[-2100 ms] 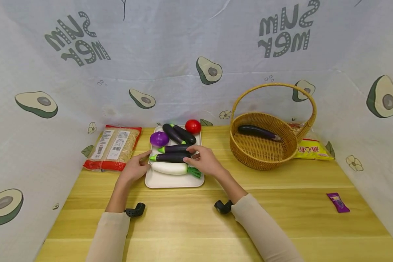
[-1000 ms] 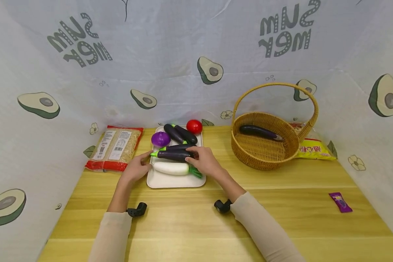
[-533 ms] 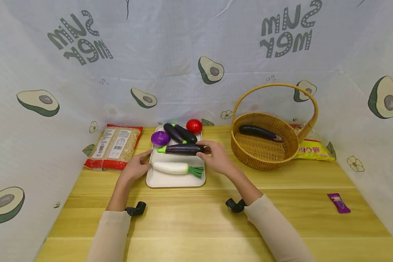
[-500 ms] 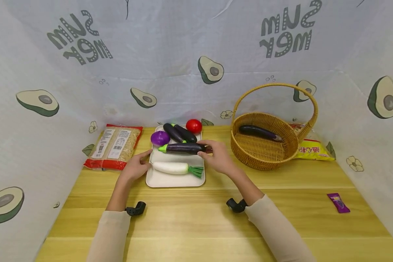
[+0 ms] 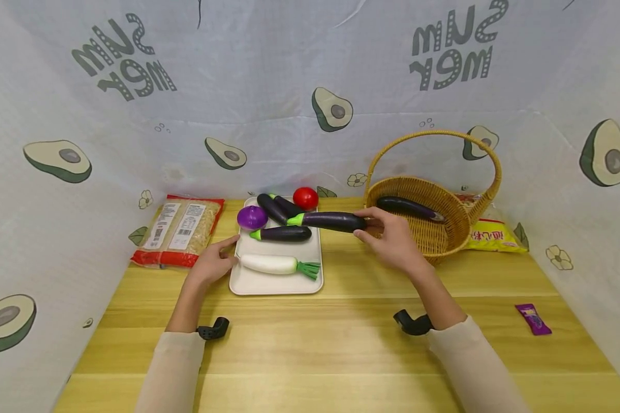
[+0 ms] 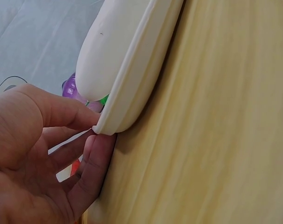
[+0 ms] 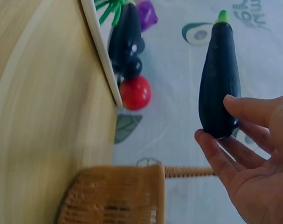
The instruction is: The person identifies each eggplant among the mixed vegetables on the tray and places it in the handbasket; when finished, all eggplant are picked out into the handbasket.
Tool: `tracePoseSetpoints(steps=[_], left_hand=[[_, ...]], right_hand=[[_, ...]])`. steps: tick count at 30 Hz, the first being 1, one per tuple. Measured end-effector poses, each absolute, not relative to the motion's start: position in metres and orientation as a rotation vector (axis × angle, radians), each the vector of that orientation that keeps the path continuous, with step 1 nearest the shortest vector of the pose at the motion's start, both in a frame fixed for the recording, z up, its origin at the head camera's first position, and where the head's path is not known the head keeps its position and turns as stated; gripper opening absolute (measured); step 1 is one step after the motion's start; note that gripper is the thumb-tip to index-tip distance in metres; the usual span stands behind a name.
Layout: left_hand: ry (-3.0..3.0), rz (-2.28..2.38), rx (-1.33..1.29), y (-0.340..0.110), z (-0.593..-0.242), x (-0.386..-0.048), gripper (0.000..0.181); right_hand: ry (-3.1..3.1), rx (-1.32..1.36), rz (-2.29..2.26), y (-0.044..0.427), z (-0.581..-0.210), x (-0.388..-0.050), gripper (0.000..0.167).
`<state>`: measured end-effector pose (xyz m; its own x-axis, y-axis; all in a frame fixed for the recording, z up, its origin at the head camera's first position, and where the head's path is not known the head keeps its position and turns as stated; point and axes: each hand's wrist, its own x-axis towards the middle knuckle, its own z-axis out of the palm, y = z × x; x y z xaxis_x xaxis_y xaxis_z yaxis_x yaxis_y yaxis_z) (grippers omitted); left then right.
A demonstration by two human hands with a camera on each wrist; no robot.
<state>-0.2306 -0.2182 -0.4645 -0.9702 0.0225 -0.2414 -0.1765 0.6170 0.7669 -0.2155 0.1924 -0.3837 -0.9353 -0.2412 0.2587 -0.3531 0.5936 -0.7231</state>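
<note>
My right hand grips an eggplant by its blunt end, raised above the table between tray and basket. Its green stem points left in the head view; the right wrist view shows thumb and fingers around the eggplant. At the white tray's left edge, my left hand pinches the rim, thumb above and fingers below in the left wrist view. On the tray lie a white radish, another eggplant, two more eggplants at the back, a purple onion and a tomato.
A wicker basket with a tall handle stands right of the tray, one eggplant inside. Behind it lies a yellow bag. A red-edged grain bag is at the left, a small purple packet at the right.
My right hand has picked an eggplant off the tray and carried it right, toward the basket. The left hand has stayed at the tray's edge.
</note>
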Motion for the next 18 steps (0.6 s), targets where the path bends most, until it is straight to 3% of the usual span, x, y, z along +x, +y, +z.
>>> tracePoseSetpoints(steps=[18], left_hand=[[2.613, 1.286, -0.117, -0.22, -0.466, -0.231, 0.068]], right_hand=[[-2.785, 0.24, 1.113, 0.304, -0.378, -0.214, 0.051]])
